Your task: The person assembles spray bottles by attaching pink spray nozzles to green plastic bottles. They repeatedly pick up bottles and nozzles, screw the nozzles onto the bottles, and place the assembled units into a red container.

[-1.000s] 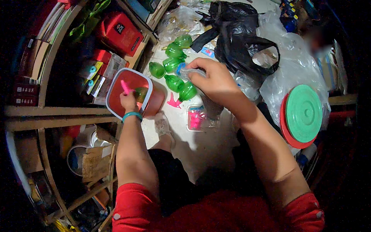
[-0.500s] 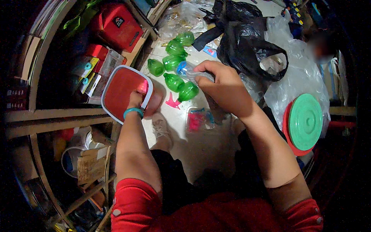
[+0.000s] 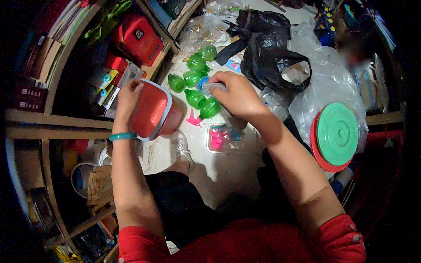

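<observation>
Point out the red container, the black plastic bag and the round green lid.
Red container (image 3: 151, 109), head view: on its red side wall.
Black plastic bag (image 3: 263, 41), head view: on the crumpled upper body.
Round green lid (image 3: 337, 133), head view: on the lid's centre.

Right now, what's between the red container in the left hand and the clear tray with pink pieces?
Head view: between the red container and the clear tray lie a small pink piece and bare pale floor; green bottles sit just above that gap.

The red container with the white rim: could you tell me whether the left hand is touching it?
Touching. The head view shows the left hand gripping the upper edge of the red container, fingers curled over its white rim, holding it tilted above the floor.
</observation>
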`<state>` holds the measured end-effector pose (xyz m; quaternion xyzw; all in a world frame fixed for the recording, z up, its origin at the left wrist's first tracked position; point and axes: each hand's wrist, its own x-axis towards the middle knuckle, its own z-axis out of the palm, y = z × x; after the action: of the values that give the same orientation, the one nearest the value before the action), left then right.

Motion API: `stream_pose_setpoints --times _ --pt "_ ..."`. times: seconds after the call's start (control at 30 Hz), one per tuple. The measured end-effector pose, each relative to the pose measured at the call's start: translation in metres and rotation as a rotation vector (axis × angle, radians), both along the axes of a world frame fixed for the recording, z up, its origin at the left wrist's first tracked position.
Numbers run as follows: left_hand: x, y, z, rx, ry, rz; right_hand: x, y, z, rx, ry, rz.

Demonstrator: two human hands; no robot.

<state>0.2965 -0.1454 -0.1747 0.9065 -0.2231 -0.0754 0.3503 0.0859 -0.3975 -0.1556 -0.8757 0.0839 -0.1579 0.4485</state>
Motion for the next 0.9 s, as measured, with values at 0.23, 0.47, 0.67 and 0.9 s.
stream_pose_setpoints --times 0.23,0.47,0.67,0.9 --pt "-0.144 -0.061 0.117 -0.411 0.485 -0.113 -0.014 0.014 0.008 -0.111 0.083 0.033" --pt "-0.249 -0.099 0.211 0.170 -0.290 -0.603 -0.029 0.005 -0.007 -0.127 0.085 0.046" --pt "-0.332 -0.119 0.280 0.324 -0.504 -0.815 -0.025 0.017 0.022 -0.214 0.267 0.112" --pt "-0.355 -0.116 0.260 0.348 -0.528 -0.818 -0.035 0.005 0.008 -0.226 0.309 0.151"
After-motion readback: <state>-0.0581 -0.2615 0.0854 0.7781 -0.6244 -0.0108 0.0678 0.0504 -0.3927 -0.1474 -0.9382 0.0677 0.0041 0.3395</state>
